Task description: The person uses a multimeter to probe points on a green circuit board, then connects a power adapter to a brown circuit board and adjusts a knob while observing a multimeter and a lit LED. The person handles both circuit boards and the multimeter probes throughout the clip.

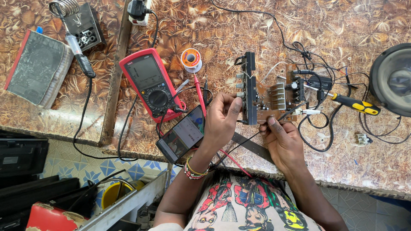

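Board (274,99) sits between both grips — left hand (220,117), right hand (284,141).

Both forearms rise from the bottom edge of the head view and converge toward the middle. The left hand (220,117) shows its back to the camera, wrist slightly bent, fingers curled and the index finger stretched forward to its right, with a pinching thumb hidden beneath. A beaded band circles the left wrist. The right hand (282,141) lies lower and to the right, back upward, fingers folded under, the thumb extended forward with its nail visible. The two hands sit near each other without touching.
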